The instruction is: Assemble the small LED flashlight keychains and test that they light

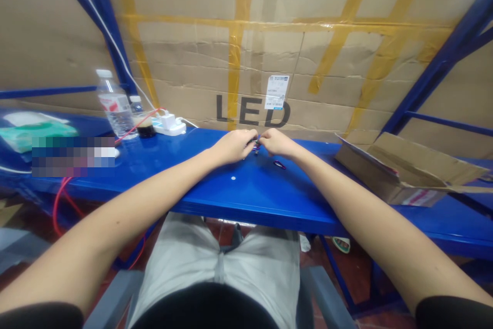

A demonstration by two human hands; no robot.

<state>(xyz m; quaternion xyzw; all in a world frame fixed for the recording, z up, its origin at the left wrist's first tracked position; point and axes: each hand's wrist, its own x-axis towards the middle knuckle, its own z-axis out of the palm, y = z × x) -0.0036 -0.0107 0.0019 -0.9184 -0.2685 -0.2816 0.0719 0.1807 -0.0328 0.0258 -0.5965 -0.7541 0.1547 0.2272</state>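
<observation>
Both hands meet over the blue tabletop, near its far side. My left hand has its fingers curled and pinches a small metallic, purplish piece. My right hand is closed at the same piece, its fingertips touching or nearly touching the left ones. The piece is mostly hidden by the fingers, so its kind does not show. Just below my right hand lies a small purple oval loop, looking like a carabiner. A small white round spot shows on the tabletop nearer me.
An open cardboard box stands at right. To the left are a water bottle, a cup of dark liquid, a white power strip, a red cable and a green packet. A large taped carton closes off the back.
</observation>
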